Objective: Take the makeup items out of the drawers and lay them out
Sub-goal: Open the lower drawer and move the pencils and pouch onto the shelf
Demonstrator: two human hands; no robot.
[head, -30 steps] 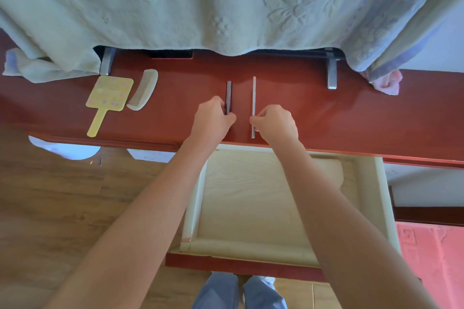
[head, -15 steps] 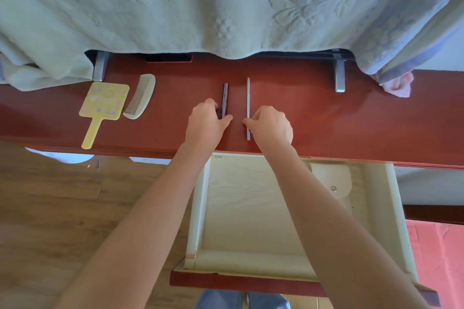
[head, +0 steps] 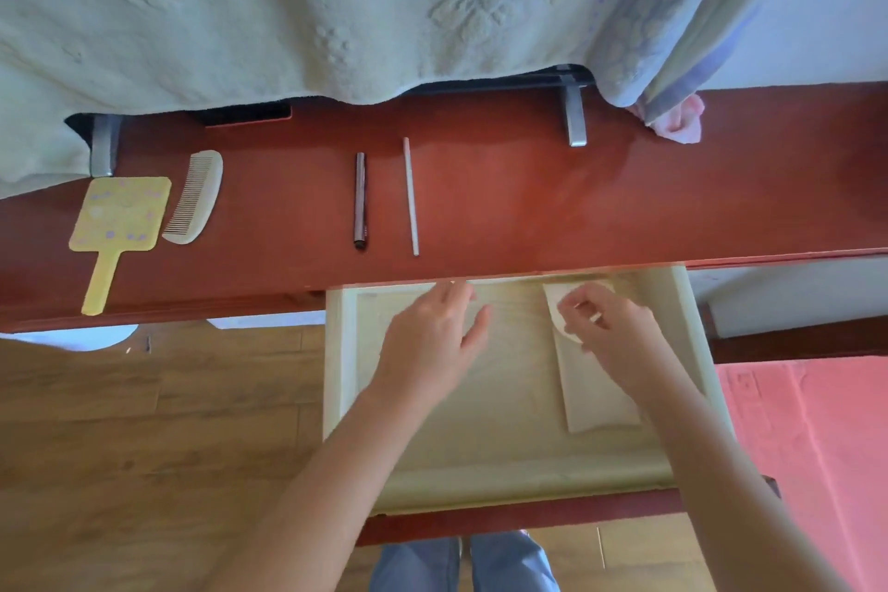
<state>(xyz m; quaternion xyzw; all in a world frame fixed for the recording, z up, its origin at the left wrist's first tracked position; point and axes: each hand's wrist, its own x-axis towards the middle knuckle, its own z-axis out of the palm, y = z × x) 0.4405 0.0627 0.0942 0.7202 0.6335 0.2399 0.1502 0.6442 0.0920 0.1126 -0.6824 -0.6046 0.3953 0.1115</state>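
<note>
Head view: open drawer (head: 339, 365) below red-brown dresser top (head: 528, 202). Left hand (head: 432, 341) over drawer's back, fingers loosely spread, empty. Right hand (head: 608, 327) at flap of pale pouch (head: 596, 394) lying along drawer's right side; pinch or mere touch, cannot tell. On top, laid out: dark pen-like stick (head: 360, 200) beside thin white stick (head: 410, 196), parallel, apart. Far left: yellow hand mirror (head: 117, 219) touching cream comb (head: 194, 197). Pale green blanket (head: 288, 5) hangs over dresser's back.

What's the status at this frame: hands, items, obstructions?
Left hand open, empty over open cream drawer. Right hand at beige pouch, grip unclear. Dark pen-shaped stick, thin white stick on red desktop. No obstructions.
</note>
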